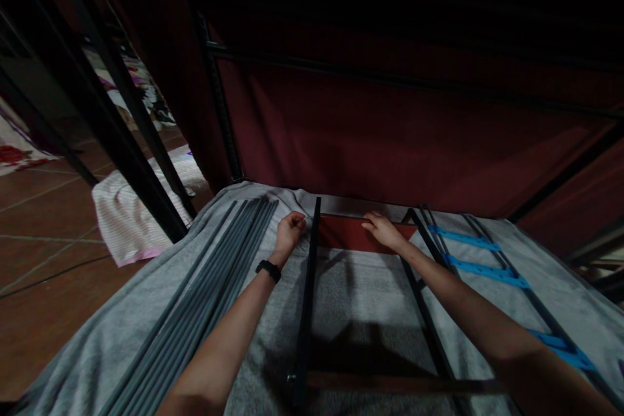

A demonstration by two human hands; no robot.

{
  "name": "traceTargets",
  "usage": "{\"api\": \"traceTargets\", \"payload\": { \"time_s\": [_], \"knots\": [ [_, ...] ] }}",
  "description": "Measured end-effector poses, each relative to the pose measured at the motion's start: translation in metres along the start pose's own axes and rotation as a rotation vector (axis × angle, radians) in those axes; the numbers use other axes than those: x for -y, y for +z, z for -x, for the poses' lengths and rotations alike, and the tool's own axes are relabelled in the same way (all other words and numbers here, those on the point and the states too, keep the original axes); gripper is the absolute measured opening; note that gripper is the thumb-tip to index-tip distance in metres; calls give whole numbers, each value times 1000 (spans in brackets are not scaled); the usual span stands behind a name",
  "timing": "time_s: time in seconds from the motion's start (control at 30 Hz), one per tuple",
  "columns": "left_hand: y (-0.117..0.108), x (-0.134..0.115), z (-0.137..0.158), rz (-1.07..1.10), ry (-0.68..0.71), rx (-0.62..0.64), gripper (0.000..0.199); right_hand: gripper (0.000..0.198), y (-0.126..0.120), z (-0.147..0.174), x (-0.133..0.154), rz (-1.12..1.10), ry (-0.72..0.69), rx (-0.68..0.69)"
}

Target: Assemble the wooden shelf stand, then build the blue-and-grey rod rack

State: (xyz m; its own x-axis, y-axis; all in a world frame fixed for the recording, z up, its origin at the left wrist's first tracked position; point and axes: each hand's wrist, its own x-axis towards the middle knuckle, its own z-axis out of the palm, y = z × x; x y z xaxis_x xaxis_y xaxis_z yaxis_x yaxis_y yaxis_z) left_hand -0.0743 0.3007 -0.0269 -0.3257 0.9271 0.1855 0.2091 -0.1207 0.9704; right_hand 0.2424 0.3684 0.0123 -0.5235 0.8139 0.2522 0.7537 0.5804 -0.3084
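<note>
Frame: black metal frame [306, 312] lies flat on the grey blanket [355, 299], its far end under both hands.
Left hand [290, 231]: curled into a loose fist, knuckles touching the frame's left rail at its far tip; I cannot tell whether anything is pinched inside.
Right hand [383, 229]: fingers together, laid flat on the red crosspiece [353, 234] (thumb hidden).
Left of left fingers: bundle of grey rods [214, 286], just beside.
Right of right fingers: blue brackets [480, 253], near.
Step, I judge: seating the crosspiece between the rails.
Next move calls for: even pressure at both ends, rails kept parallel.
</note>
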Motion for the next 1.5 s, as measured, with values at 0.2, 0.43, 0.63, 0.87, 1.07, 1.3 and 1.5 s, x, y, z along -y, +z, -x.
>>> {"api": "traceTargets", "payload": {
  "time_s": [0.2, 0.43, 0.63, 0.87, 1.07, 1.3, 1.5],
  "knots": [
    [-3, -5, -1, 16, 28, 0, 14, 19, 1, 0, 0, -8, 12, -7],
    [-4, -5, -2, -82, 110, -8, 16, 18, 0, -2, 1, -14, 20, -19],
    [-4, -10, -4, -205, 163, 16, 22, 19, 0, -2, -3, -23, 36, 1],
    [-5, -25, -2, -224, 235, 80, 18, 23, 3, -2, -6, -39, 30, -21],
    [2, -20, -7, 61, 134, 91, 7, 27, -1, -5, -8, -63, 42, 34],
    [11, -9, -8, 122, 108, 40, 4, 33, -6, -18, -8, -105, 140, 127],
    [10, -8, -7, 132, 109, 55, 3, 31, -10, -13, -7, -108, 98, 183]
  ]
}}
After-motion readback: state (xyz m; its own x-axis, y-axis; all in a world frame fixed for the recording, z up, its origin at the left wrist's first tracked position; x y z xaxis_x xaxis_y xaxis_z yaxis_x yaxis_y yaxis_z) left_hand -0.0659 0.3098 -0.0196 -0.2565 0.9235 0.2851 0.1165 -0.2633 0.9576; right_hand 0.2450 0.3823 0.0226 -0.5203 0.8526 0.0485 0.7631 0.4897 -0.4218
